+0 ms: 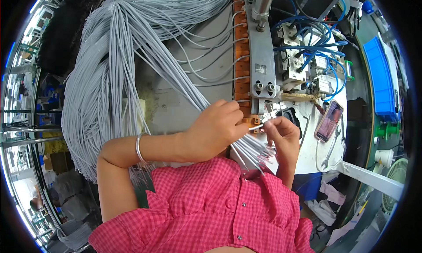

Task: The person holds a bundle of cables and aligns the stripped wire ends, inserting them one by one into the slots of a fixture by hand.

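My left hand (218, 129) is closed around a bundle of thin grey cables (176, 77) whose stripped ends (259, 152) fan out below it. One white-grey cable end (256, 127) runs from its fingers toward my right hand (285, 136). My right hand pinches at the tip of that cable; what sits exactly between its fingertips is too small to tell. Just beyond both hands is an orange slotted fixture (241, 70) with several cables seated in it. A small shiny metal clamp part (270, 114) lies beside my right fingertips.
A large heap of grey cables (99, 72) hangs over the table's left side. Right of the fixture stand a metal press bar (262, 46), valve blocks and blue air hoses (314, 53). A phone (329, 121), a wrench (330, 149) and a blue bin (379, 79) are farther right.
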`<state>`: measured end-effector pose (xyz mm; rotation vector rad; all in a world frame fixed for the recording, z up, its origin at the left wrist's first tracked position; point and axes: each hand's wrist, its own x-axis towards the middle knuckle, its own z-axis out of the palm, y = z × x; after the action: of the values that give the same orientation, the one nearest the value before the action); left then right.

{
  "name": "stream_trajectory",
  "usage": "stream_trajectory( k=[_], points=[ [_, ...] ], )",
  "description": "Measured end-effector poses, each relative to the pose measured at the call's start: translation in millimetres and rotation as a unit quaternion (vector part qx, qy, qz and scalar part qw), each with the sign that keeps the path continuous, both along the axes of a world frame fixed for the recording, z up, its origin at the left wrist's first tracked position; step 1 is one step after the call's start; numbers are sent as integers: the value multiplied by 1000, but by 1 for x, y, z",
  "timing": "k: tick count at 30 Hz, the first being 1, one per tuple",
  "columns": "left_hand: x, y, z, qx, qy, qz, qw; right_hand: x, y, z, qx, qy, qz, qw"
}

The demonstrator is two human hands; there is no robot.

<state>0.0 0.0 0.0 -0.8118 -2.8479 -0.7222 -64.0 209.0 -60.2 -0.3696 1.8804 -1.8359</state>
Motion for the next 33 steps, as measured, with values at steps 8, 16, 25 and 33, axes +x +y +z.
stream_trajectory(
  k=[8, 16, 25, 33],
  points=[
    [3, 2, 8, -29, -1, 44, 999, -8, 3, 4, -48, -143, 63, 987],
    [4, 4, 4, -42, 13, 58, 997, 5, 0, 14, -41, -66, -47, 996],
    [4, 2, 9, 5, 15, 33, 999, 10, -6, 20, -57, -65, -93, 992],
    [2, 1, 9, 1, 7, 25, 1000, 7, 1, 16, -130, -131, 10, 983]
  ],
)
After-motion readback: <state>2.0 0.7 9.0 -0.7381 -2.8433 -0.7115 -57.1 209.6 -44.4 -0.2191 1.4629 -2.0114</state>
